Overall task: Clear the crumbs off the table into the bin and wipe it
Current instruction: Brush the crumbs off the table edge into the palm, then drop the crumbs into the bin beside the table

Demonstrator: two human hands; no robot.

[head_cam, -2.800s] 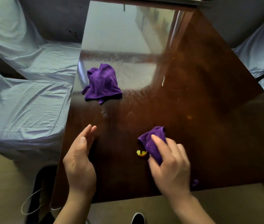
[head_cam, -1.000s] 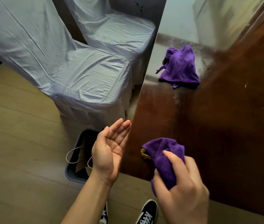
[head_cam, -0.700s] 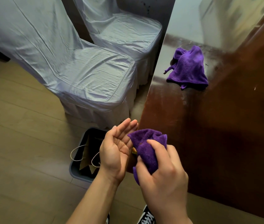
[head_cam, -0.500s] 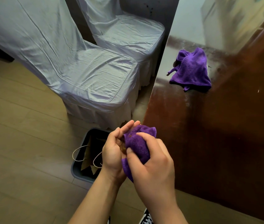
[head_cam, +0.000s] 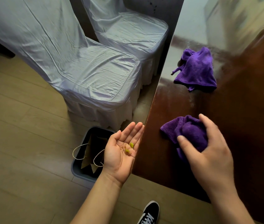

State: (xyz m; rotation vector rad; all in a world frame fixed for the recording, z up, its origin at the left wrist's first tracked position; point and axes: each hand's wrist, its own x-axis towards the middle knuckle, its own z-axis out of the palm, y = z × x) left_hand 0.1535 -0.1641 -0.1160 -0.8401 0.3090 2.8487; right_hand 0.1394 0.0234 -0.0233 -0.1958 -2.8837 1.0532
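Observation:
My left hand (head_cam: 121, 152) is held palm up just off the left edge of the dark glossy table (head_cam: 241, 126), with a few yellow-green crumbs (head_cam: 129, 147) resting in the palm. It hovers right beside and above a small dark bin (head_cam: 78, 167) on the floor, lined with a paper bag with string handles. My right hand (head_cam: 208, 152) grips a bunched purple cloth (head_cam: 184, 131) on the table near its front left corner. A second purple cloth (head_cam: 196, 70) lies crumpled farther back on the table.
Two chairs in pale fabric covers, the near chair (head_cam: 87, 73) and the far chair (head_cam: 131, 31), stand along the table's left side, close behind the bin. The floor (head_cam: 23, 143) is wooden. My black shoe (head_cam: 150, 212) shows at the bottom.
The cloth swept the crumbs from the table edge into my cupped left palm. My hands have since parted: the right went back over the table with the cloth, the left opened flat with the crumbs.

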